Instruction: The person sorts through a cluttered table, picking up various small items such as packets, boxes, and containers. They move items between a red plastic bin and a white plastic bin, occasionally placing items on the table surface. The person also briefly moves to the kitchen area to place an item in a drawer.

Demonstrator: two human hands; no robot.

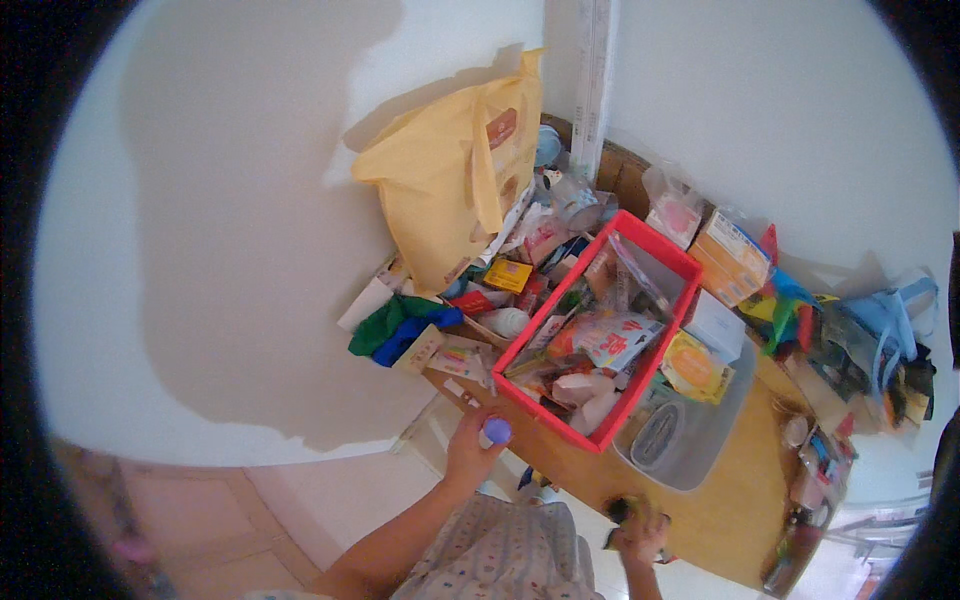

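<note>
My left hand (471, 456) is closed around a small container with a round purple cap (497, 430), at the near left edge of the wooden table (739, 495). At the table's near edge my right hand (641, 531) is blurred and curled over a dark object with some yellow-green (621, 510); its kind is unclear. Between and beyond the hands stands a red-rimmed box (551, 421) filled with packets and pouches. Touching its right side is a clear plastic bin (701, 465) holding an oval-lidded container (658, 435) and a yellow packet (694, 367).
A large yellow bag (442, 180) leans on the wall at the back left. Green cloth (382, 326) and blue cloth (409, 339) lie below it. An orange-and-white carton (729, 256) stands behind the bin. Mixed small items crowd the table's right side.
</note>
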